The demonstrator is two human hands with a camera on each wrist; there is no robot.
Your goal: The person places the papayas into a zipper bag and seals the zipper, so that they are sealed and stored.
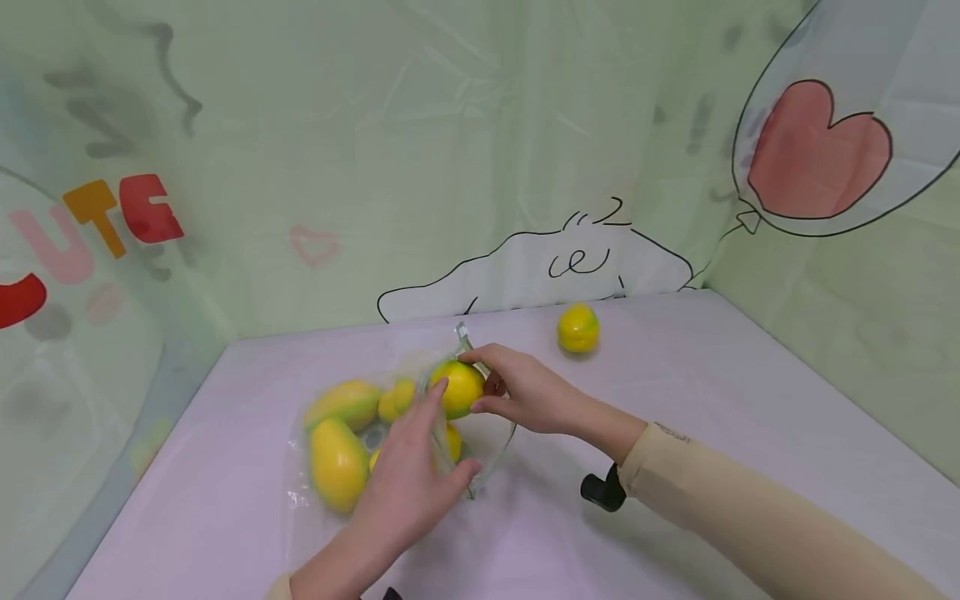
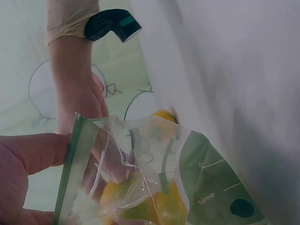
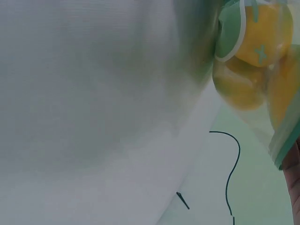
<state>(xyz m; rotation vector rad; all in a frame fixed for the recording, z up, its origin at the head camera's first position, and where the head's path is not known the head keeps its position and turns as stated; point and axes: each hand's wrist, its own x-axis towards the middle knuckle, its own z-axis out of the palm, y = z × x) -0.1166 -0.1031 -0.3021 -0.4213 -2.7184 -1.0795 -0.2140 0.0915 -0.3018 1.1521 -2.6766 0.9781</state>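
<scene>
A clear zip bag (image 2: 77, 159) with a green zip strip lies on its side on the table. Inside it are several yellow fruits, among them a mango (image 1: 337, 467) and a greener mango (image 1: 347, 403). With fingertips and thumb, my right hand (image 1: 536, 392) grips a round yellow-green fruit (image 1: 459, 388) at the bag's mouth. In the left wrist view, the fruit and right fingertips show through the plastic. My left hand (image 1: 405, 475) reaches across the bag's opening, fingers extended and thumb spread, touching the rim. Part of the bag is hidden behind this hand.
Another round yellow-green fruit (image 1: 578, 328) sits farther back on the pale table (image 1: 660, 375). Printed sheets (image 1: 450, 167) stand behind and at both sides. A black wrist-worn device (image 1: 603, 490) hangs under the right sleeve.
</scene>
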